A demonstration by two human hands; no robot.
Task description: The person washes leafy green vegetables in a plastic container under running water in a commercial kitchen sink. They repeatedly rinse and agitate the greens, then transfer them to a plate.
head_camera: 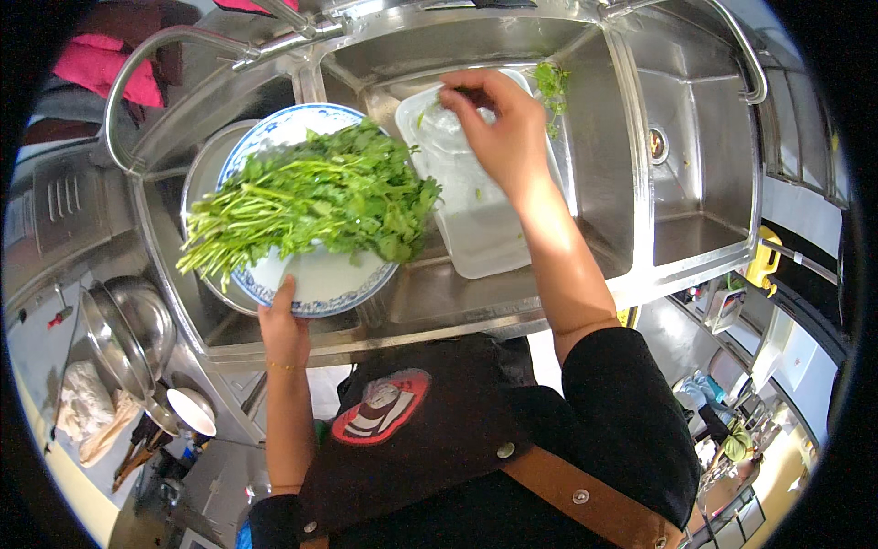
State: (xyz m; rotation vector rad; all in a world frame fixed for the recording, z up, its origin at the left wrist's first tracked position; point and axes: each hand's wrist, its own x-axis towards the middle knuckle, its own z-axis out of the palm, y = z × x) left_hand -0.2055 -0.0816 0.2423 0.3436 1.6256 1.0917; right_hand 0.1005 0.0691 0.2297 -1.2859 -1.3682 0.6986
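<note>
My left hand point(282, 333) grips the near rim of a white plate point(343, 285) with a blue patterned border, its thumb on top. A large bunch of fresh coriander-like herbs point(322, 199) lies across the plate, stems to the left and leaves to the right. Under the plate is a round metal basin point(199, 168), mostly covered. My right hand point(504, 127) is bent over a translucent white plastic tub point(473, 243) in the middle sink; whether its fingertips pinch anything is unclear. The tub holds water with green bits. A leafy sprig point(551, 82) lies beside it.
The stainless steel sink has several basins, with a drain point(657, 144) in the right one. Curved metal faucets point(137, 75) arch over it on both sides. Metal bowls point(130, 329) and a white bowl point(192, 412) stand lower left. A yellow bottle point(763, 261) hangs at the right.
</note>
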